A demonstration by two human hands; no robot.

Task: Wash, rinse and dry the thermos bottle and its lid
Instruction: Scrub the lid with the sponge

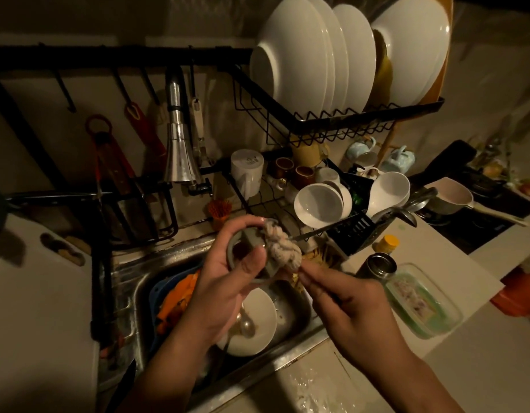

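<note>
Hands over sink (144, 281): left hand (225, 281) grips grey lid (242, 251) by rim; right hand (344, 305) pinches wadded cloth (283, 248) against it. Thermos bottle (376, 268) upright on bench (454, 254), right of sink; steel, probably stiff, slick if wet, so hold round body. Lid small, round, probably light, rigid; rim grip best. Cloth soft, nubby.

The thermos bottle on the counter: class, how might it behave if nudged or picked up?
The thermos bottle stands upright, tall and narrow, so it would probably tip if nudged. Its metal wall looks rigid, possibly slippery. Lying down, its round body would likely roll.
</note>
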